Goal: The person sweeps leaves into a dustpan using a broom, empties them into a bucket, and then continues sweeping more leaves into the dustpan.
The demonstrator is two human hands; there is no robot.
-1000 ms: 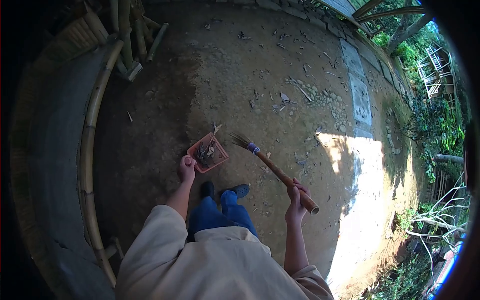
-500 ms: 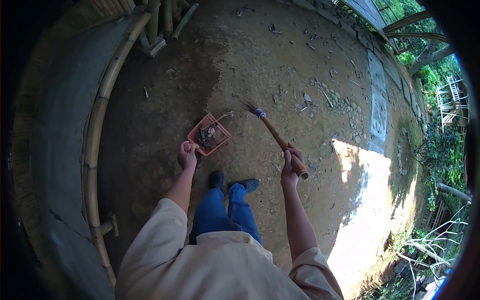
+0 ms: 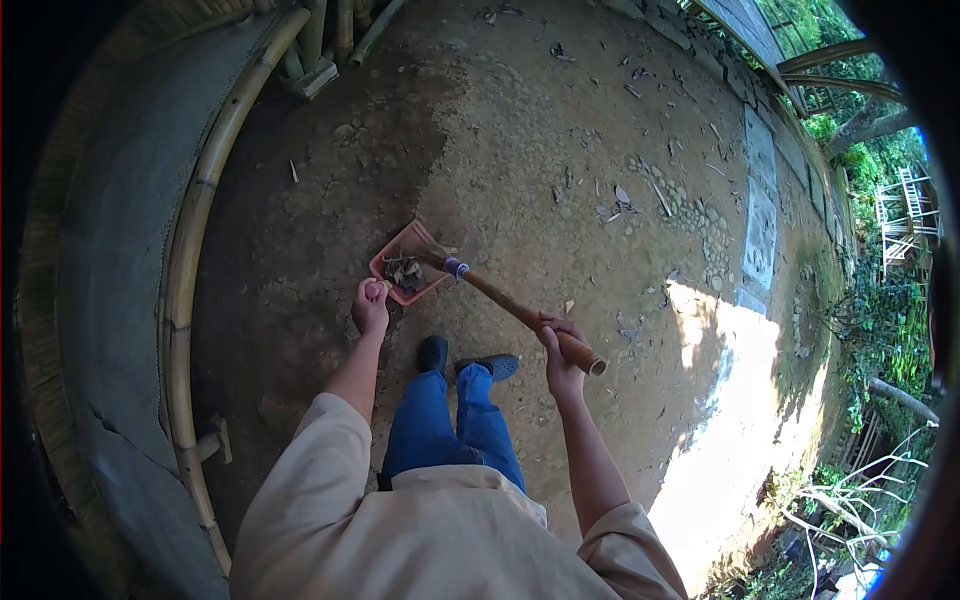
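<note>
A person stands on bare dirt ground (image 3: 600,130) with 1 orange plastic dustpan (image 3: 408,262) and 1 bamboo-handled broom (image 3: 520,312). The left hand (image 3: 370,305) clasps the dustpan's handle; the right hand (image 3: 560,350) grips the broom, its bristle end resting in the dustpan among dry leaves (image 3: 403,272).

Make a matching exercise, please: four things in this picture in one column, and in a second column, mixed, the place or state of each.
Things:
1. dustpan
2. broom
3. bamboo rail
4. scattered leaves

Places or states:
A. curves along the left side
B. held in the right hand
C. lie on the ground farther ahead
D. held in the left hand, debris inside

Pairs: 1-D, 2-B, 3-A, 4-C
</note>
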